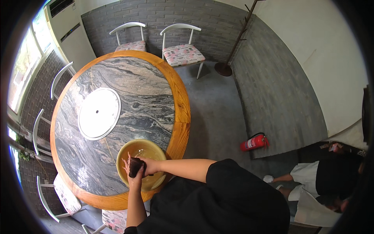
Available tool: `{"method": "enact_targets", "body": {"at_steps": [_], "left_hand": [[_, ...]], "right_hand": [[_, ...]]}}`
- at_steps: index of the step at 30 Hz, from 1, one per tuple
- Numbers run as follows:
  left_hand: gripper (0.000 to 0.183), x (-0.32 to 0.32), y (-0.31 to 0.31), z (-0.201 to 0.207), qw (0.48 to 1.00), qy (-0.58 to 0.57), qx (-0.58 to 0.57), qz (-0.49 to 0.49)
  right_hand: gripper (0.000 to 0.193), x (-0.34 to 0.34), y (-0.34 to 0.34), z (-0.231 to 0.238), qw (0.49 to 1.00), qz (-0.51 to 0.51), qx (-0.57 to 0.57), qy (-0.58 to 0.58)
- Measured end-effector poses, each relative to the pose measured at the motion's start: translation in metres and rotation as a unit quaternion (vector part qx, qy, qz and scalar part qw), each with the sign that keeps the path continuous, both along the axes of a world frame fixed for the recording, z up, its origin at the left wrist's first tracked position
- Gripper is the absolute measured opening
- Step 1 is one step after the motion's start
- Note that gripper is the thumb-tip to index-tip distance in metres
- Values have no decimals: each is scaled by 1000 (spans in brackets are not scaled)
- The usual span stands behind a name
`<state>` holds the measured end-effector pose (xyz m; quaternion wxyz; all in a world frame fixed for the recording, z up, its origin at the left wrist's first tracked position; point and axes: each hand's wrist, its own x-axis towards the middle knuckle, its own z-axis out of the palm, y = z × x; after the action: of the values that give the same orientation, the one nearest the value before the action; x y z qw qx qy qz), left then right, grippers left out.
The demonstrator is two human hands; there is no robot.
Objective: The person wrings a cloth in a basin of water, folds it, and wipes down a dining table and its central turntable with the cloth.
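Note:
A bunched dark brown cloth is held over a yellow basin, which has clear water in it and stands near the front right rim of the round table. My left hand grips the cloth from below, with some fingers showing beyond its far-left side. My right hand closes on the cloth from the right. Its fingers are partly hidden by the bundle. Both hands are close together above the water.
The round table has a grey marbled top, a wooden rim and a white disc. White chairs with patterned seats surround it. A red fire extinguisher lies at the right. A coat stand and a seated person are beyond.

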<state>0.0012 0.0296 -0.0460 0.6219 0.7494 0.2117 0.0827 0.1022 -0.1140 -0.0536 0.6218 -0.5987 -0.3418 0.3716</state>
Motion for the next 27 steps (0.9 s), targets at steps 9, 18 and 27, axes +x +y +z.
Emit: {"method": "enact_targets", "body": {"at_steps": [9, 18, 27], "left_hand": [[72, 18, -13, 49, 956, -203, 124, -172], [14, 23, -16, 51, 969, -217, 118, 1], [18, 19, -26, 42, 974, -180, -137, 8]], "right_hand": [[73, -5, 8, -37, 974, -6, 28, -224], [40, 0, 37, 1, 972, 148, -78, -165], [25, -16, 36, -61, 983, 55, 124, 120]]}}
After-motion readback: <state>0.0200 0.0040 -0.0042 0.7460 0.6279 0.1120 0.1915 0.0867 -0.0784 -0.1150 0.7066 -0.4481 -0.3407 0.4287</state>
